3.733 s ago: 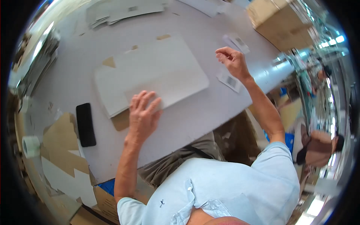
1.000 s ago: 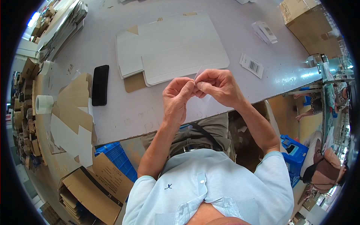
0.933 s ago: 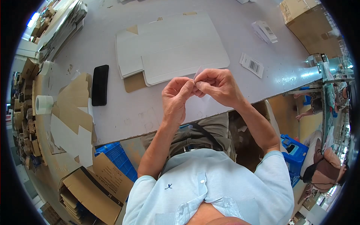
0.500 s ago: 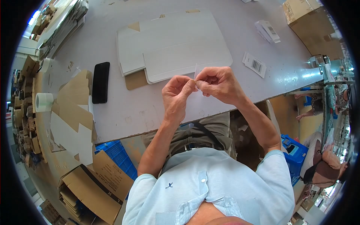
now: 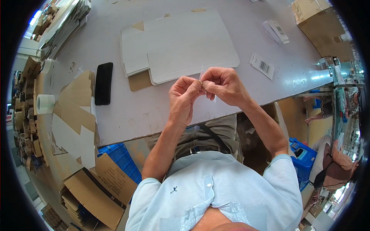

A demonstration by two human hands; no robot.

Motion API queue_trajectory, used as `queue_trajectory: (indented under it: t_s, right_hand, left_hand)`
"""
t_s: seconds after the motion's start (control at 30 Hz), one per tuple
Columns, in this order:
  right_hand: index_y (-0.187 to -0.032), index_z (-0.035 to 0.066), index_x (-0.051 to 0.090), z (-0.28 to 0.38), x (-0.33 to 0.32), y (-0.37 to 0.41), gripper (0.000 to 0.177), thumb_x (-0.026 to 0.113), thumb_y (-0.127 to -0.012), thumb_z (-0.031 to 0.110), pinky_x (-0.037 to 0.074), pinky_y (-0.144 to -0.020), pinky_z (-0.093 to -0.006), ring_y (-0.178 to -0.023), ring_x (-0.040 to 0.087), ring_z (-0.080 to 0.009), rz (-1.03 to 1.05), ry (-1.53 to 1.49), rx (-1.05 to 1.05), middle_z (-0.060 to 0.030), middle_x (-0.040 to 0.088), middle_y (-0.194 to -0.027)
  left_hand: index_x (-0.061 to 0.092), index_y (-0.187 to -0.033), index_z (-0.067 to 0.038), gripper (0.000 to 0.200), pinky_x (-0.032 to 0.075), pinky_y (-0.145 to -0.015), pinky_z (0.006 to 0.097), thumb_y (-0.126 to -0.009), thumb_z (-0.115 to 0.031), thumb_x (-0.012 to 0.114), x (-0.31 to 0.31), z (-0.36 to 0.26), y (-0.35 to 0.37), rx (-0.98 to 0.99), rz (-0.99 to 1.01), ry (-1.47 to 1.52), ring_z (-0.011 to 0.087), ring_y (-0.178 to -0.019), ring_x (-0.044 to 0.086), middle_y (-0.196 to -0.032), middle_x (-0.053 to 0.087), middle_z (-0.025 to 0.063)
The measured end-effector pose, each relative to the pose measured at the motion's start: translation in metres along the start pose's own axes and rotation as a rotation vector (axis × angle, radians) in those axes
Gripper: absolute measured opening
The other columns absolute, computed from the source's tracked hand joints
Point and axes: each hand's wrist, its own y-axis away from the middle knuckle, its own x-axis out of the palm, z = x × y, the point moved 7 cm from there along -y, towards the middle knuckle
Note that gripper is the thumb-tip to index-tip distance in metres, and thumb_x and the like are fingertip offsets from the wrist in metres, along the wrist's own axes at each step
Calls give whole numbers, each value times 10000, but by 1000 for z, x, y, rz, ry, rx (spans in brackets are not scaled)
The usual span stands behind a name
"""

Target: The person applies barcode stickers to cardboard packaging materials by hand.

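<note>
My left hand [image 5: 182, 96] and my right hand [image 5: 224, 87] meet fingertip to fingertip above the table's near edge. Both are closed in a pinch on a thin white slip [image 5: 201, 71]. The slip is turned almost edge-on, so its face and most of its body are hidden by my fingers. Just beyond my hands lies a stack of flat white cardboard pieces [image 5: 181, 42], with brown board showing at one corner. To the right, several white barcode cards [image 5: 263, 66] lie on the table, with a second small pile of barcode cards [image 5: 276, 31] farther back.
On the left are a black phone [image 5: 103, 84], cardboard scraps [image 5: 75, 104] and a tape roll [image 5: 45, 104]. A carton [image 5: 322, 25] stands at the back right. Blue crates [image 5: 125, 159] and an opened brown box [image 5: 98, 192] sit below the table. Another person [image 5: 335, 169] is at the far right.
My hands have shifted very slightly, and the left one is a little farther right. A bit of the slip's lower edge now shows beneath my right fingers. Things on the table stay put.
</note>
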Motion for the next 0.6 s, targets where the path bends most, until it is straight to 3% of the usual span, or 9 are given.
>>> queue_trajectory:
  t_s: [0.3, 0.43, 0.6]
  right_hand:
    - [-955, -26, 686, -1, 0, -2, 94, 601, -961, 14, 552, -612, -221, -697, 649, -69, 6, 5, -42, -44, 693, -791]
    - [-914, -37, 709, 5, -1, -3, 102, 638, -878, 27, 532, -557, -212, -623, 629, -60, -24, -23, -72, -31, 683, -727]
    - [-886, -31, 706, 1, -1, -6, 96, 647, -850, 35, 526, -551, -212, -624, 627, -62, -10, -35, -43, -33, 683, -730]
  left_hand:
    - [665, -955, -9, 111, 569, -773, 321, -983, -109, 703, -4, -5, 2, 94, -63, -114, 152, -807, 683, -877, 715, 85]
    - [666, -961, 1, 107, 569, -773, 319, -980, -98, 704, -1, -11, 3, 181, -54, -188, 171, -809, 684, -882, 714, 95]
    - [665, -962, 0, 111, 579, -776, 324, -983, -104, 700, -3, -7, 1, 88, -32, -103, 174, -809, 688, -889, 716, 100]
